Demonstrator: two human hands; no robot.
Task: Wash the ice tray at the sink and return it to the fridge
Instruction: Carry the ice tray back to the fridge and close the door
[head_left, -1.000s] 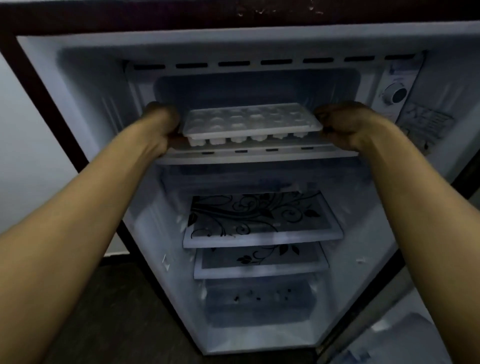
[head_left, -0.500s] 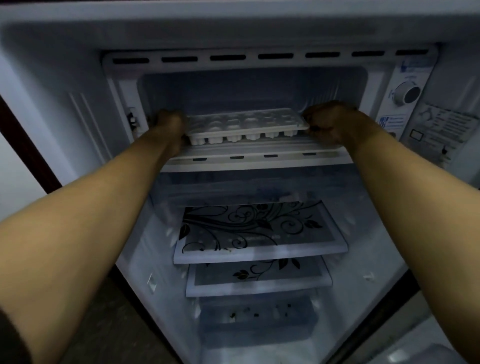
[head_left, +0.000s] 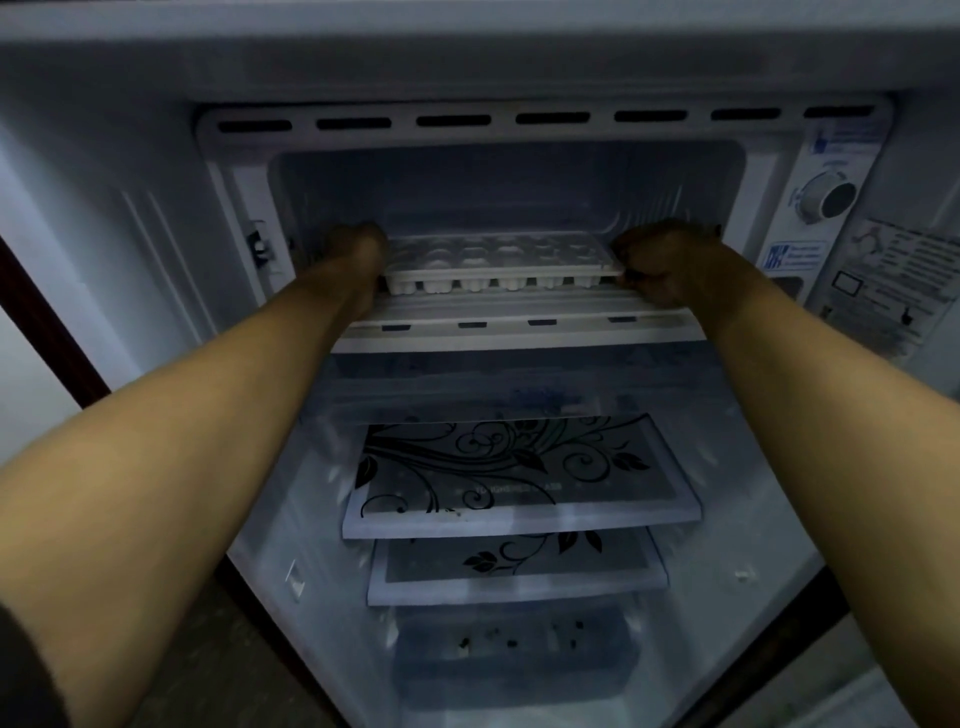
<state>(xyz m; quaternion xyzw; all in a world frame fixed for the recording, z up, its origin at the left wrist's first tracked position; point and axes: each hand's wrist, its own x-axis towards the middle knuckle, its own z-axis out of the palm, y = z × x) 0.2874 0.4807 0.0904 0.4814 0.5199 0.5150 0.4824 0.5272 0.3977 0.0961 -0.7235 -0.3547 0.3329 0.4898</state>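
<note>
A white ice tray (head_left: 498, 262) sits at the mouth of the freezer compartment (head_left: 498, 192) at the top of an open fridge (head_left: 130, 218), seen from a head camera looking forward and down along two bare forearms. The tray's long axis runs left to right, straight across the opening, with its cube pockets showing along the near edge. The left hand (head_left: 356, 254) holds the tray's left short end and the right hand (head_left: 662, 265) holds its right short end, so the tray lies directly between the two hands, level, with neither hand clearly nearer to it than the other. Each grip is closed around its end of the tray, fingers curled; the fingertips themselves are hidden in dim light. The tray appears to rest on, or just above, the ribbed freezer floor (head_left: 509, 306), though contact cannot be confirmed. Judging from this, the remaining move is a straight push inward, away from the body, across the tray's short axis, then letting go. Below are two glass shelves (head_left: 519, 478) with a black floral print, and a temperature dial (head_left: 828, 197) sits to the right of the compartment.
</note>
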